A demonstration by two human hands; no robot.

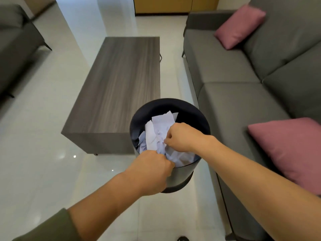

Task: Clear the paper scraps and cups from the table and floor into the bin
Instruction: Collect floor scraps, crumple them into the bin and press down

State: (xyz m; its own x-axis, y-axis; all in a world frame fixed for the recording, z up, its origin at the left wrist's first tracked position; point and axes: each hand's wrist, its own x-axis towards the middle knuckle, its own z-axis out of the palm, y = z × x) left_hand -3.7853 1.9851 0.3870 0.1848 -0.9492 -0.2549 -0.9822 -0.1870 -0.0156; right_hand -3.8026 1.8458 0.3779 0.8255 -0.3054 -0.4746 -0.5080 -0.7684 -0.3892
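We grip paper (161, 134) over the bin (199, 117) with both hands (152, 169) (182, 138); overstuffed, scraps may spill beside the bin.

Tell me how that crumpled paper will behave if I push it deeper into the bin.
Probably floppy and light: the crumpled paper bends where the left hand and right hand grip it. It may spring back, since sheets rise near the rim of the bin. It looks narrow, so pushing sideways might tip it.
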